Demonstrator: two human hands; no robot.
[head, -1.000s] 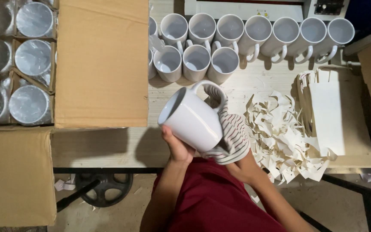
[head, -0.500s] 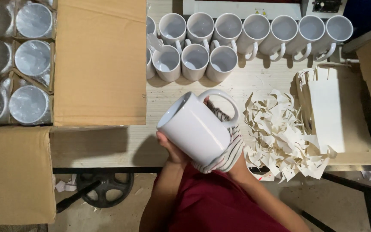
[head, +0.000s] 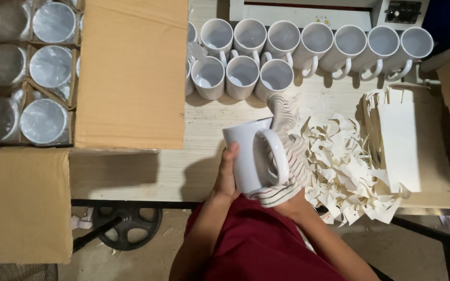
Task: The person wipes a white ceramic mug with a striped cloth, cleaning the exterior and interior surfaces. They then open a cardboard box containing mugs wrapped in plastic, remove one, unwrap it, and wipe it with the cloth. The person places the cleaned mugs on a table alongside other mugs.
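We noted the left hand (head: 226, 174) clamped on a plain white ceramic mug (head: 253, 156), held tilted above the pale wooden surface (head: 147, 174), handle toward us. The right hand (head: 287, 200) was mostly hidden, wrapped in a striped white cloth (head: 292, 156) pressed against the mug's far side. Beyond the hands stood rows of matching white mugs (head: 282, 44). Right of the hands lay a heap of cream paper scraps (head: 347, 166); left of them, an open brown cardboard box (head: 131, 73) with plastic-wrapped mugs (head: 42, 119).

Left hand (head: 228, 174) raised, thumb up, fingers curled in a grip, right hand (head: 287, 179) close beside it, mostly hidden, both forearms bent inward
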